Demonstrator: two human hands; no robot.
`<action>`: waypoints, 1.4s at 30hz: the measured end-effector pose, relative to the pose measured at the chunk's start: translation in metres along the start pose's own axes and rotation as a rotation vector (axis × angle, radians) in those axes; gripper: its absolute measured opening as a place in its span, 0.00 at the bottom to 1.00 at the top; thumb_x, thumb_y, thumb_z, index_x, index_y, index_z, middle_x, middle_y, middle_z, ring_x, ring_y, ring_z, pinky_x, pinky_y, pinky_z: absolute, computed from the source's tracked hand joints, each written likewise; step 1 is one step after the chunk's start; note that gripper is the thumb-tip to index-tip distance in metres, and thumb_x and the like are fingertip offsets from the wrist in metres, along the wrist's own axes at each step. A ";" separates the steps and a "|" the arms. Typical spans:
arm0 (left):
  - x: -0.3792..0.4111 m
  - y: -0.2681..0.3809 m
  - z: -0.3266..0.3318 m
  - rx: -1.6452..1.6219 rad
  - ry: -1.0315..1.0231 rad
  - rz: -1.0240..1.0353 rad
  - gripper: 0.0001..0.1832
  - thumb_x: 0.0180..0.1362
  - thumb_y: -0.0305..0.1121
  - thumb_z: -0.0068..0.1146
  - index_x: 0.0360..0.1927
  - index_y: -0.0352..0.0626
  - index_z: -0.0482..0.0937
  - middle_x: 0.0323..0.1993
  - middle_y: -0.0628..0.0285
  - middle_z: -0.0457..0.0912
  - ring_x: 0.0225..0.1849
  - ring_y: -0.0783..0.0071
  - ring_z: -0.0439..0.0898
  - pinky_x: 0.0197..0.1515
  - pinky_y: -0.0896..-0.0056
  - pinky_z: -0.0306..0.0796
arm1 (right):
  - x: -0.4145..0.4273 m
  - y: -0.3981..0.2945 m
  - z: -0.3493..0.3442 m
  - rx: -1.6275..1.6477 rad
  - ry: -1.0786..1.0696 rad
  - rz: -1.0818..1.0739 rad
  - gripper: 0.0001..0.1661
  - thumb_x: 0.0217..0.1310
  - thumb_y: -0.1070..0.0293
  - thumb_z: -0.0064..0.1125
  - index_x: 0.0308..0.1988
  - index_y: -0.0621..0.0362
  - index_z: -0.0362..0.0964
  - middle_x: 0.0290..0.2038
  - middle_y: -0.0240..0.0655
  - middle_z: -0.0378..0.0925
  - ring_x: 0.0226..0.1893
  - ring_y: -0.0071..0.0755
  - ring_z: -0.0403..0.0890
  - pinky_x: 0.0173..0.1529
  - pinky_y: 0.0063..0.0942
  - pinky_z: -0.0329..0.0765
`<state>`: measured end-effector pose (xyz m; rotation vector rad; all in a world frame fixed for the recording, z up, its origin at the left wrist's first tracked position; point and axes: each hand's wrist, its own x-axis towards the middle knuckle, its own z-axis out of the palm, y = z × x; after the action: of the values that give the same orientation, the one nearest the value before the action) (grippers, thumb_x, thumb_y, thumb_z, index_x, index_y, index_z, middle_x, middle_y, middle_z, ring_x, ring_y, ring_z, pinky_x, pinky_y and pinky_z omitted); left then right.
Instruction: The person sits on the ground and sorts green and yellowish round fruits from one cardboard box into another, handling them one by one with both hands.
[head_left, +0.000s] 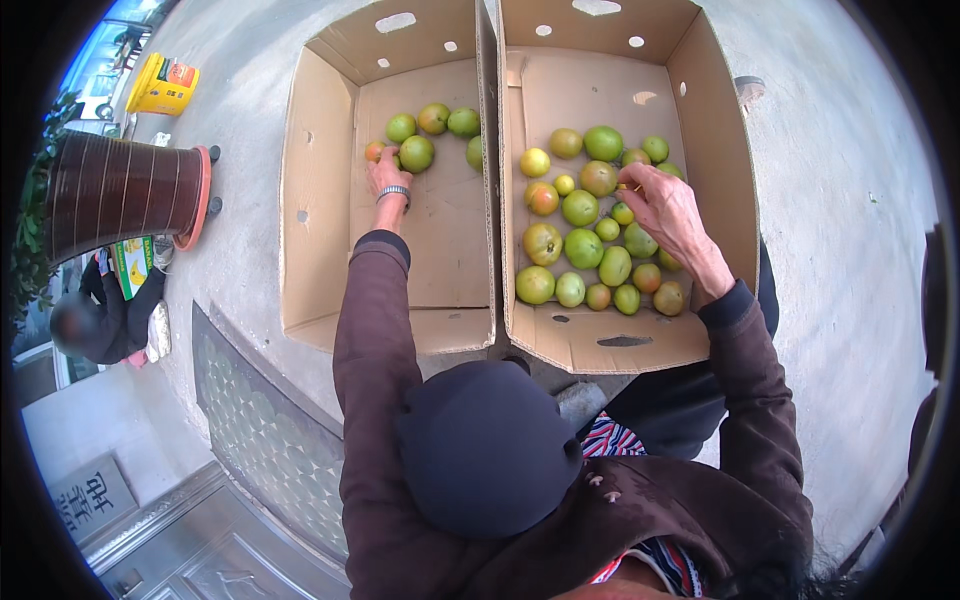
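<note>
Two open cardboard boxes stand side by side before me. In the left box (420, 247), my left hand (388, 178) has its fingers around a small reddish tomato (374, 151). Several green tomatoes, one of them a large one (417, 154), lie just right of and beyond that hand. My right hand (664, 199) is over the right box (592, 82), its thumb and fingertips close together beside a brownish-green tomato (598, 178). A bit of yellow shows at those fingertips; whether they hold anything is unclear. Green, yellow and reddish tomatoes lie across that box's floor.
A dark cap (491, 450) is just below the boxes. Leftward on the concrete stand a brown ribbed planter (127, 195) on a wheeled base and a yellow bucket (165, 84). A person (105, 322) sits near a banana carton (135, 270). A patterned mat (262, 427) lies lower left.
</note>
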<state>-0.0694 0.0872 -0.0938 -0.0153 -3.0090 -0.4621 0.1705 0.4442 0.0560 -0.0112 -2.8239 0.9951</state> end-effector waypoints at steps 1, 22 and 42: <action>-0.001 0.000 0.001 -0.020 -0.019 -0.022 0.26 0.41 0.24 0.61 0.48 0.52 0.74 0.40 0.46 0.77 0.45 0.49 0.75 0.50 0.56 0.70 | 0.001 0.000 0.001 -0.002 0.002 -0.011 0.08 0.52 0.71 0.54 0.35 0.59 0.70 0.30 0.42 0.76 0.32 0.48 0.78 0.36 0.40 0.74; -0.157 0.205 -0.191 -1.547 -1.028 0.188 0.39 0.56 0.39 0.46 0.69 0.37 0.46 0.55 0.51 0.69 0.54 0.61 0.72 0.55 0.60 0.67 | -0.012 -0.071 -0.017 0.891 -0.067 -0.118 0.33 0.51 0.73 0.65 0.58 0.58 0.64 0.53 0.35 0.73 0.52 0.27 0.73 0.56 0.28 0.71; -0.057 0.108 -0.113 -1.190 -0.317 -0.242 0.21 0.60 0.29 0.52 0.54 0.31 0.66 0.41 0.47 0.76 0.37 0.58 0.81 0.38 0.65 0.79 | 0.123 0.121 0.018 -0.507 -0.188 0.034 0.26 0.39 0.71 0.62 0.45 0.53 0.73 0.40 0.43 0.77 0.42 0.49 0.78 0.45 0.39 0.75</action>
<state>0.0008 0.1569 0.0400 0.1993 -2.4734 -2.3183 0.0418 0.5347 -0.0165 -0.0226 -3.1760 0.2720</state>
